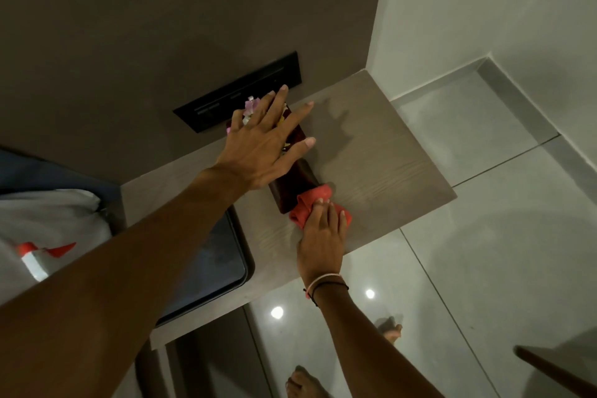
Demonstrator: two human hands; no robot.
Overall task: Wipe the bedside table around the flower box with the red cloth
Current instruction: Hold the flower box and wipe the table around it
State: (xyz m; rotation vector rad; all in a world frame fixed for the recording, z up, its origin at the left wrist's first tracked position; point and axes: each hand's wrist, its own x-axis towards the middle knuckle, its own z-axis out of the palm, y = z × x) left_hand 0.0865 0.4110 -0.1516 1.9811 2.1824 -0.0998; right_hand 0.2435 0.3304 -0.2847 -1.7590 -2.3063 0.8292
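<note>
The bedside table (pixel 381 152) is a pale wood shelf fixed to the dark wall. A long dark wooden flower box (pixel 292 182) lies on it, with pink and white flowers (pixel 250 105) at its far end. My left hand (pixel 261 142) hovers over the box's far half with its fingers spread, holding nothing; contact with the flowers cannot be told. My right hand (pixel 321 236) presses the crumpled red cloth (pixel 318 200) onto the tabletop at the box's near end, the cloth touching the box.
A black switch panel (pixel 239 90) is set in the wall behind the box. A dark tray (pixel 216 265) lies on the table's left part. A spray bottle (pixel 35 260) with a red trigger rests on white bedding at left. Glossy floor tiles lie below; a dark wooden edge (pixel 555 368) at bottom right.
</note>
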